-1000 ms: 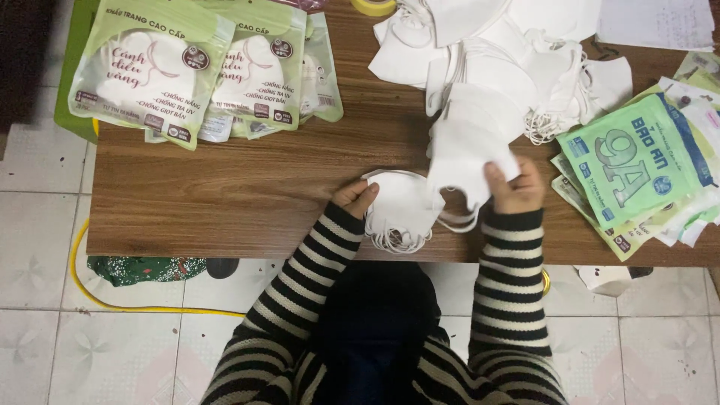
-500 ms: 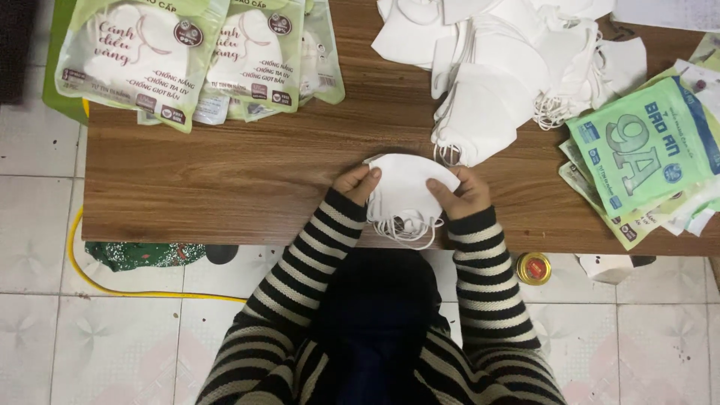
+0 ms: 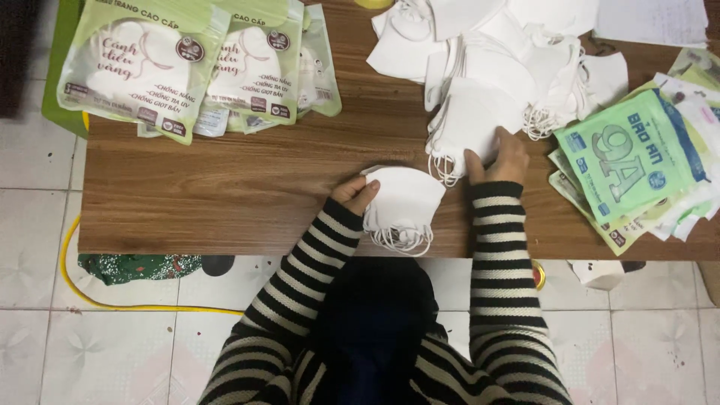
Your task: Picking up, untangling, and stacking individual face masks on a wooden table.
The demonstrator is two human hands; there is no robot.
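My left hand point(image 3: 354, 192) grips the left edge of a small stack of folded white face masks point(image 3: 405, 202) lying near the table's front edge, their ear loops hanging over it. My right hand point(image 3: 501, 154) rests on the pile of loose white masks point(image 3: 487, 67) further back, fingers pressing one mask at the pile's near edge. Both arms wear black-and-white striped sleeves.
The brown wooden table point(image 3: 225, 187) carries green-and-white mask packets point(image 3: 187, 67) at the back left and a fan of green and blue flat packets point(image 3: 637, 161) at the right. Below lie a tiled floor, a yellow cable point(image 3: 82, 296) and a patterned cloth point(image 3: 135, 266).
My right hand left the small stack and reached back right onto the loose mask pile. My left hand stayed on the stack, which sits at the table's front edge.
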